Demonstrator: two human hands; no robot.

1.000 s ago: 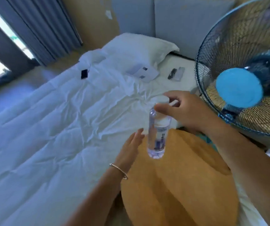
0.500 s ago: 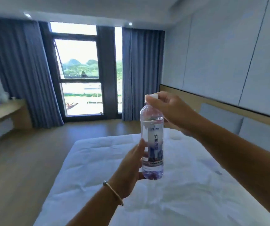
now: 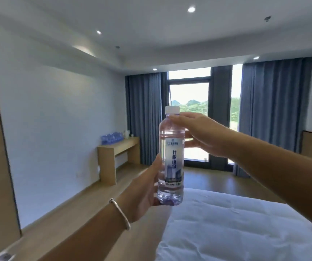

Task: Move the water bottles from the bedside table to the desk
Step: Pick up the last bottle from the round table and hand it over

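White bed (image 3: 245, 223) at 5 o'clock; blue curtains (image 3: 273, 113) flanking bright window (image 3: 189, 117) at 1 o'clock; wooden desk (image 3: 117, 149) at 9 o'clock against the wall, bearing a pack of blue bottles (image 3: 112, 138) and a kettle (image 3: 126, 134). Dead centre, upright in mid-air: water bottle (image 3: 171, 157), white cap, printed label. Left hand (image 3: 144, 193), bracelet (image 3: 121, 213) at wrist, wrapped round bottle's lower half; right hand (image 3: 202, 134) at 2 o'clock, fingers nearly straight, touching the shoulder below the cap.

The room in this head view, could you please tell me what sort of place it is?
Probably a hotel bedroom: a bed with white bedding, a wooden desk against the wall holding bottled water and a kettle, and long curtains beside a tall window.
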